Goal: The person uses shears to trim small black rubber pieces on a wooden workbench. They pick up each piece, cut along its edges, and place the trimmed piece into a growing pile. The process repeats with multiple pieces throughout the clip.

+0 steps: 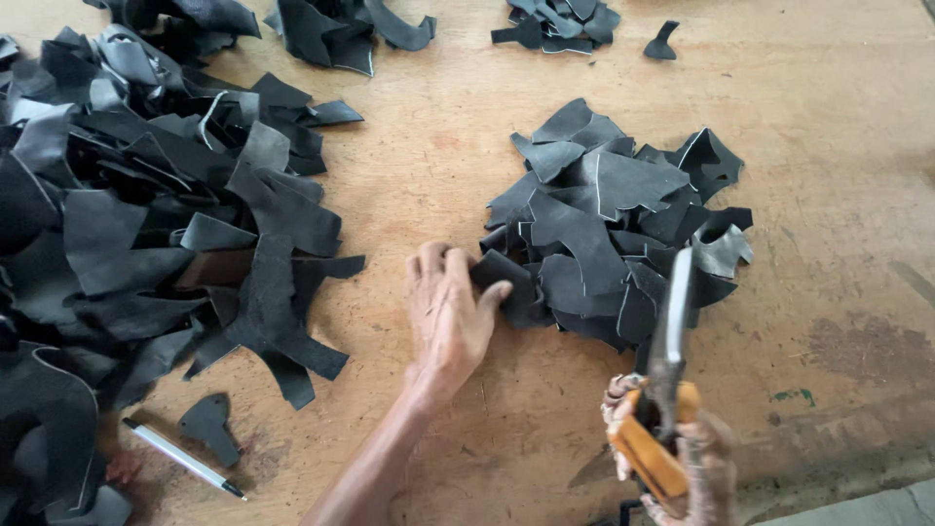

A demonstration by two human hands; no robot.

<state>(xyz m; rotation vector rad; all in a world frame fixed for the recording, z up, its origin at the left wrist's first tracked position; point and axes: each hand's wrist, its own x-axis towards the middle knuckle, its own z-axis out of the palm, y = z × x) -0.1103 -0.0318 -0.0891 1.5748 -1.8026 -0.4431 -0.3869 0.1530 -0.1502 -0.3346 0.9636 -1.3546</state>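
A small dark leather piece (502,276) is lying at the near edge of the middle pile of cut pieces (618,219); the left hand (448,314) is pinching it between thumb and fingers. The right hand (682,458) is gripping orange-handled shears (667,380), blades upward. A larger scrap heap (146,224) and a pen (183,458) are lying leftward on the wooden table (429,166).

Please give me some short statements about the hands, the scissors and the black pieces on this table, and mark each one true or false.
1. The left hand touches a black leather piece at the edge of the middle heap of black leather cut-outs. True.
2. The right hand is empty. False: it holds orange-handled metal scissors.
3. A slim silver pen lies on the wooden table at lower left. True.
4. The scissors point down at the table. False: the blades point upward, away from the person.
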